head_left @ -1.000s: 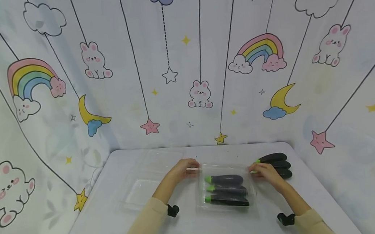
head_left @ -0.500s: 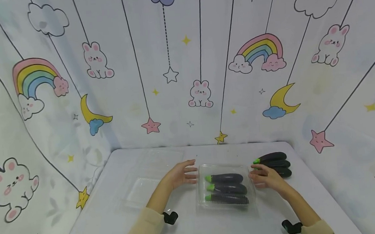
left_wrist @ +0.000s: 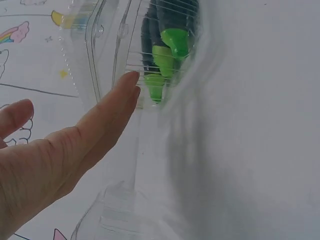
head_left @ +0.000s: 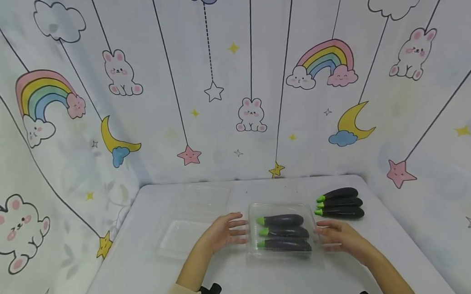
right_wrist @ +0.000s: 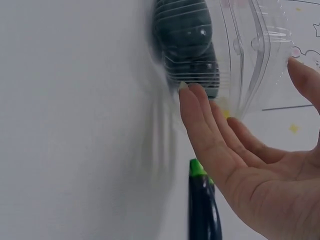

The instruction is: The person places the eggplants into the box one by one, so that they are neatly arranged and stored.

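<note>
A clear plastic box stands at the middle of the white table with three eggplants inside, green stem ends to the left. At its left side, my left hand has its fingers straight; in the left wrist view the fingertips are at the ribbed wall. My right hand is at the opposite side, and its extended fingers reach the wall in the right wrist view. Whether either hand presses the box, I cannot tell. Two plastic rims show along the box's upper part.
Several loose eggplants lie side by side at the back right, beyond my right hand. To the left lie clear plastic containers, hard to make out on the white table. A printed cloth hangs behind.
Both hands have moved from the box's back corners toward me along its sides, and their fingers have straightened. The box stays nearly in place. The loose eggplants are now uncovered by my right hand.
</note>
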A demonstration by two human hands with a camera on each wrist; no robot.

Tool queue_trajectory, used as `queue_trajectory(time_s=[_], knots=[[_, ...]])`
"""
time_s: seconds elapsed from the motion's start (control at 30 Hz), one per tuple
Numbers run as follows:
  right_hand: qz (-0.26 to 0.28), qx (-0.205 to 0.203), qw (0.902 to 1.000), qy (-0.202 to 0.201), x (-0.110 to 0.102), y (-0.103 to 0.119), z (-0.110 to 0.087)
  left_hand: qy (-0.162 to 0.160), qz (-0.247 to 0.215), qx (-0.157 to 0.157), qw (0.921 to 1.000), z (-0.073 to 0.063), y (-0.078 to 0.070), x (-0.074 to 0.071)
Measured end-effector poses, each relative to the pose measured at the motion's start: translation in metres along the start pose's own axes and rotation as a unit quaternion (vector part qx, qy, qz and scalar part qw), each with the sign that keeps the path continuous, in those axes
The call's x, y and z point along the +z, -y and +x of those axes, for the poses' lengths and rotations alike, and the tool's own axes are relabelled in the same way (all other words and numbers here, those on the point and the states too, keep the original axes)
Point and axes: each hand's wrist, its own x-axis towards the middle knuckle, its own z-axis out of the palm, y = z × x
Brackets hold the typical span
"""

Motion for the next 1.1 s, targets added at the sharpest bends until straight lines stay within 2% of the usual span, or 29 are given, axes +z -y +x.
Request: queue_trajectory(time_s=[0.23, 0.53, 0.73, 0.87, 1.1], knots=[[0.03, -0.001, 0.9995, 0.013, 0.007, -0.006, -0.013, -0.009, 0.028, 0.012, 0.9995, -0.024, 0.016, 0.005], [0.077, -0.01, 0.9962, 0.04, 0.005, -0.017, -0.027, -0.006, -0.02, 0.018, 0.9996, -0.046, 0.033, 0.005], [0.086, -0.017, 0.9953, 0.04, 0.006, -0.019, -0.031, -0.014, -0.002, 0.021, 0.9997, -0.046, 0.042, 0.011], [0.095, -0.005, 0.995, 0.031, 0.009, -0.022, -0.031, -0.022, 0.018, 0.017, 0.9994, -0.044, 0.047, 0.016], [0.119, 0.022, 0.9921, 0.031, 0.013, -0.027, -0.031, -0.036, 0.015, 0.015, 0.9991, -0.041, 0.054, 0.018]])
